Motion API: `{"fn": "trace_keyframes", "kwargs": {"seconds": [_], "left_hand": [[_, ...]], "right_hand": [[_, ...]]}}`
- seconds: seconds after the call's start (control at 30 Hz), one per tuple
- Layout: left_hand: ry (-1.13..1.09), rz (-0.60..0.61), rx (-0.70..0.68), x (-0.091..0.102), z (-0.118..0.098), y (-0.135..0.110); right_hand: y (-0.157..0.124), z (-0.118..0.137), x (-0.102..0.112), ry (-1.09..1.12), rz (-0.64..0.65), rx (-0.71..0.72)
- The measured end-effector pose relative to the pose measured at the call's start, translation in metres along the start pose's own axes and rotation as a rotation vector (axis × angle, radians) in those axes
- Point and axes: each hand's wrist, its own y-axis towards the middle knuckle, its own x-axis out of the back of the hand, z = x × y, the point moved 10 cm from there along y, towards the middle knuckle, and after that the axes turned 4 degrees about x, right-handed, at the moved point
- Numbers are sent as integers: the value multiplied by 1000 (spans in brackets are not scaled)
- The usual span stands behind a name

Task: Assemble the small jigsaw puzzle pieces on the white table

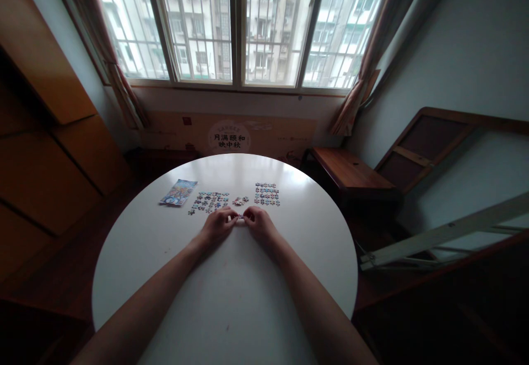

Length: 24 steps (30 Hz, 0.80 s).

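Observation:
My left hand (219, 224) and my right hand (259, 221) meet over the middle of a round white table (231, 293). Between their fingertips sits a small jigsaw puzzle piece (241, 216), pinched from both sides; whether it is one piece or two joined ones is too small to tell. Just beyond the fingers lies a little heap of puzzle pieces (238, 202). Rows of loose pieces (210, 202) spread out to the left of it, close to my left hand. On the right, another block of pieces (266, 194) is laid out in rows, beyond my right hand.
A colourful printed sheet or packet (179, 193) lies at the table's left. Past the table's right edge stands a low wooden bench (351, 169). A printed cardboard panel (264, 128) leans below the barred window (235, 28). Wooden cabinets (66, 155) line the left.

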Motion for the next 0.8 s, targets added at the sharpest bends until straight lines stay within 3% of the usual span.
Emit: {"fn": "trace_keyframes", "kwargs": {"seconds": [0.8], "left_hand": [[-29, -12, -13, 0, 1, 0]], "right_hand": [[1, -3, -2, 5, 5, -6]]}}
